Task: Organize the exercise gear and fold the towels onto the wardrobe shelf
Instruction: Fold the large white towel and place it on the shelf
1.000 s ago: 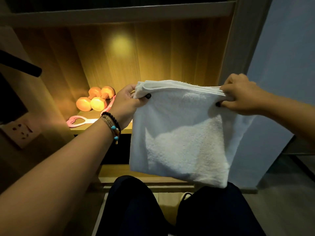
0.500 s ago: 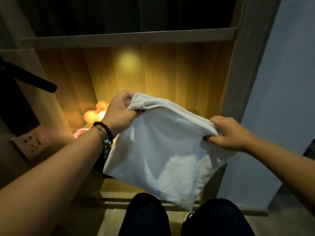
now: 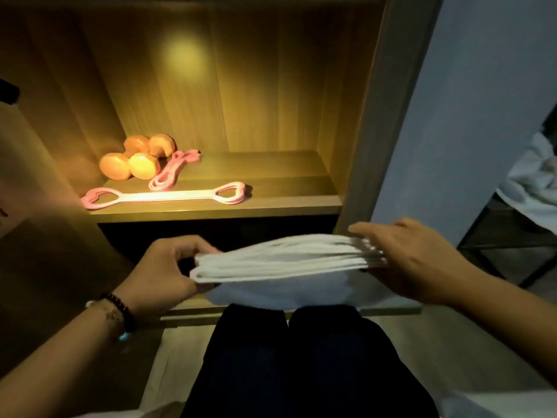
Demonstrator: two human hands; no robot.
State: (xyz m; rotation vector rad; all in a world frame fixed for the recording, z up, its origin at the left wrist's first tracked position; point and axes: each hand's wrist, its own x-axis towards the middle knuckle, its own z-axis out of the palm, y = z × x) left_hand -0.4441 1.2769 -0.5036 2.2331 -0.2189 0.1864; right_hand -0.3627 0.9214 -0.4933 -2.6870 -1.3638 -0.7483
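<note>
A white towel, folded into several layers, lies flat between my hands below the lit wardrobe shelf. My left hand pinches its left edge. My right hand holds the right edge with the fingers spread over the top. On the shelf's left side sit two orange dumbbells. A coiled pink band lies beside them. A long pink resistance band with heart-shaped handles stretches along the shelf's front edge.
The right half of the shelf is bare wood. A wardrobe side panel and a pale wall stand to the right. More white cloth lies on a dark frame at far right. My dark-trousered knees are below.
The towel hung open from both hands; now it is folded over and held flat and lower. The view has tilted down, showing the shelf's gear.
</note>
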